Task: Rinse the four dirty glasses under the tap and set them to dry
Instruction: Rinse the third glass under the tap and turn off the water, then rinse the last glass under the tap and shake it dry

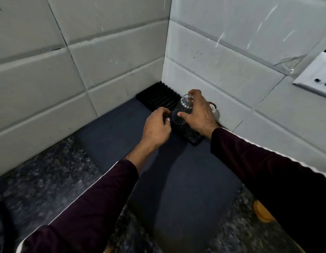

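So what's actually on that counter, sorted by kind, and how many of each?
Glasses: 2, one clear glass held upside down by the right hand, and a second glass half hidden behind that hand.
Ribbed black drying mat: 1
Dark blue mat: 1
Orange thing, partly hidden: 1
Total: 5

A rack sits in the wall corner, at 12 o'clock on a mat. A glass stands on it. A socket is at 2 o'clock.
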